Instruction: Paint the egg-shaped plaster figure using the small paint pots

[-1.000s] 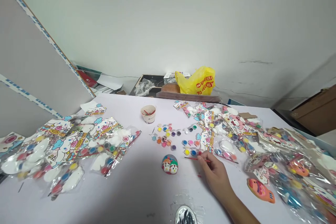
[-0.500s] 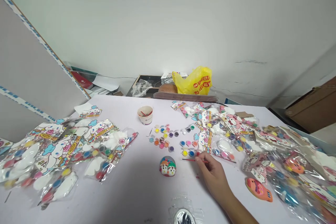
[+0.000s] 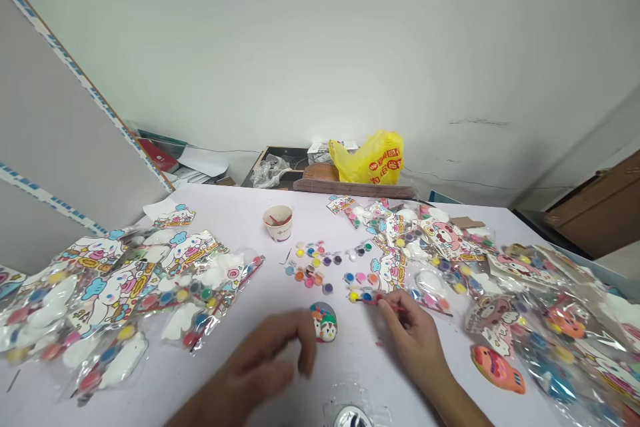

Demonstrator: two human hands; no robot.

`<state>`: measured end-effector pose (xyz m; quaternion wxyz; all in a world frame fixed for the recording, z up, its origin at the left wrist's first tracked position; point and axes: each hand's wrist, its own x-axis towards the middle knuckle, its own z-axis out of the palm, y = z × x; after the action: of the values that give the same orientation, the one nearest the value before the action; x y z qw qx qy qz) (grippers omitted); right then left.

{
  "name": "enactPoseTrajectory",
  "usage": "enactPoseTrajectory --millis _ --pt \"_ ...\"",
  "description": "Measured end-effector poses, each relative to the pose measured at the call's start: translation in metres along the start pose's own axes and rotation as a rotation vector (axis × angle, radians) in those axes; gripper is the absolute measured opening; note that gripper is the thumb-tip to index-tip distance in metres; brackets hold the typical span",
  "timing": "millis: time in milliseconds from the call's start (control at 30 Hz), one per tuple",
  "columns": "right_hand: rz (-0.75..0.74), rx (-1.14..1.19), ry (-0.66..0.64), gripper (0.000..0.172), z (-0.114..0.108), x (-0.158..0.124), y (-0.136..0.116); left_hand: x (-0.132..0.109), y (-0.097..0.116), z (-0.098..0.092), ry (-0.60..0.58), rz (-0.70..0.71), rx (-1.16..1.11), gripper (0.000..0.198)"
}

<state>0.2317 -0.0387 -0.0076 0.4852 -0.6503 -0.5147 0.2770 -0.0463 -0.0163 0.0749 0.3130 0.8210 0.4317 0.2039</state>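
Note:
My right hand [image 3: 413, 330] pinches a thin red paintbrush [image 3: 367, 301]. Its tip lies over the yellow pot of a small paint pot strip [image 3: 367, 297]. My left hand [image 3: 273, 353] is raised over the table with curved, parted fingers and nothing in them; it is slightly blurred. Just past its fingertips lies a painted plaster piece [image 3: 327, 327] with two white-faced figures, one in a green hat. My left hand covers part of it; whether they touch I cannot tell. More paint pots [image 3: 309, 274] in many colours sit beyond it.
A paper cup [image 3: 279, 223] with red sticks in it stands at the back. Bagged craft kits [image 3: 110, 287] cover the left side, and more kits [image 3: 445, 240] the right. An orange painted piece [image 3: 497, 368] lies at right. A round silvery object [image 3: 353, 417] is at the front edge.
My left hand has come into view from below and reached to the painted piece. My right hand has shifted slightly, bringing the brush tip over the yellow paint.

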Motion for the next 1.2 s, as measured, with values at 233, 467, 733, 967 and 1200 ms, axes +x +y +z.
enactPoseTrajectory --millis 233,467,733,967,1200 --pt "-0.027 -0.095 0.028 0.041 0.000 0.004 -0.001 0.035 -0.035 0.029 0.018 -0.020 -0.125 0.006" --pt "-0.035 -0.124 0.017 0.044 0.004 0.004 -0.002 0.039 -0.055 0.047 -0.026 -0.078 -0.047 0.021" --pt "-0.033 -0.162 -0.026 0.043 0.003 0.004 -0.002 0.036 -0.047 0.045 -0.066 0.026 0.021 0.034" --pt "-0.036 -0.137 -0.045 0.042 0.003 0.004 -0.002 0.034 -0.051 0.050 -0.055 0.070 0.034 0.041" --pt "-0.039 -0.145 -0.041 0.042 0.004 0.004 -0.004 0.036 -0.052 0.048 -0.070 0.070 0.020 0.038"
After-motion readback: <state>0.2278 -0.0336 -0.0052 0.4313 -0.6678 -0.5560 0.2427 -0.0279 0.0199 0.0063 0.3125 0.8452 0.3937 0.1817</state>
